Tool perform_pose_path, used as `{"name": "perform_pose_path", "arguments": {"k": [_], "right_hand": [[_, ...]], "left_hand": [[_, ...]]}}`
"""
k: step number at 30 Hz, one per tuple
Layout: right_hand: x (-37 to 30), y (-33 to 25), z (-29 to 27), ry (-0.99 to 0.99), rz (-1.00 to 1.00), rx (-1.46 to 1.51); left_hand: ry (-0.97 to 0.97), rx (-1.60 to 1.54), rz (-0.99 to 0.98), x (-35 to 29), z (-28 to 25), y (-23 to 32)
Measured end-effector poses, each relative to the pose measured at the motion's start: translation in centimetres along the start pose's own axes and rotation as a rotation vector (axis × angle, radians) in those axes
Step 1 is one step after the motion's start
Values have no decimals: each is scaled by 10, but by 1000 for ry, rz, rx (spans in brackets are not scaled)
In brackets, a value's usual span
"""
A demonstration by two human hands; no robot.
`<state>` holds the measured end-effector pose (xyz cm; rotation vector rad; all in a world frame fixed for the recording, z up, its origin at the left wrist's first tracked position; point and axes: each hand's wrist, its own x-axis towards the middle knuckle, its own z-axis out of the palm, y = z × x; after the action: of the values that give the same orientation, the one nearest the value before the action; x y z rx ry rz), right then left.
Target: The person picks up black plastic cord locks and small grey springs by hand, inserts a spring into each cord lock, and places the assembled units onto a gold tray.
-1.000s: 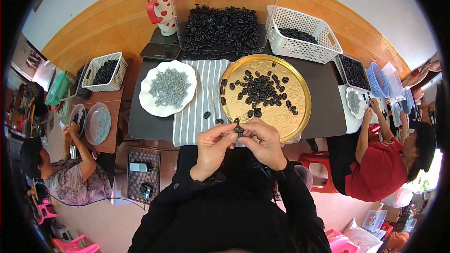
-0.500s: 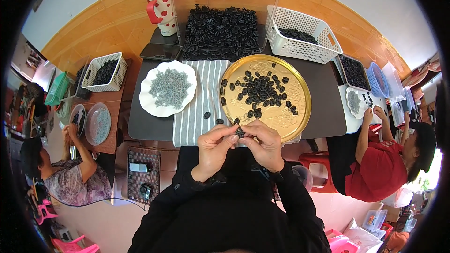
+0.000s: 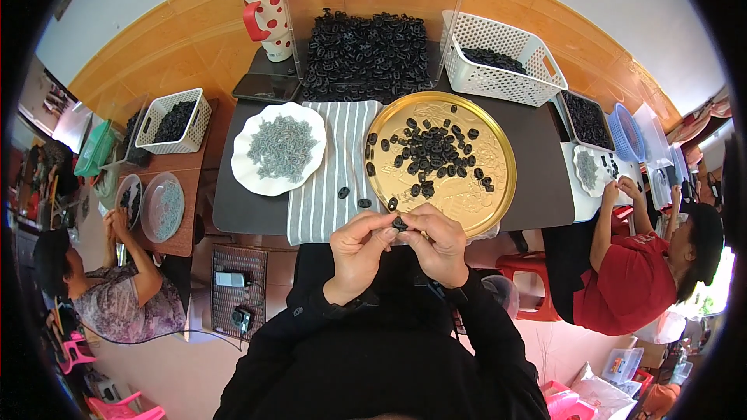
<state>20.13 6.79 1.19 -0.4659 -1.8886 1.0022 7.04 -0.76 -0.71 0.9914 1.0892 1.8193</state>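
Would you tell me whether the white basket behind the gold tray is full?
Nearly empty: the white basket shows only a thin layer of black pieces.

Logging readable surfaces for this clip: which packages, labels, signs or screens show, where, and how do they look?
Phone: flat on the dark table beside the spotted jug, a dark rectangle, screen blank.
Small device: on the brown grid crate under the table, pale and boxy.
No packages, labels or signs can be made out.

This looked like a small piecework workshop: a dark table (image 3: 545, 179) carried a gold tray (image 3: 498, 186) of black parts at twelve o'clock, white baskets (image 3: 498, 77) beyond, and co-workers sorted at three and nine.
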Motion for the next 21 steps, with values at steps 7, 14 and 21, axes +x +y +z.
{"name": "perform_pose_path", "arguments": {"k": [7,14,21], "right_hand": [[-1,0,1,17,-59,-36],[-3,5,-1,-12,-89,-58],[6,3,-29,-223,438,306]], "left_hand": [[-8,6,11,-2,0,0],[-3,-19,34,-1,0,-9],[-102,-30,-114,2,-6,4]]}}
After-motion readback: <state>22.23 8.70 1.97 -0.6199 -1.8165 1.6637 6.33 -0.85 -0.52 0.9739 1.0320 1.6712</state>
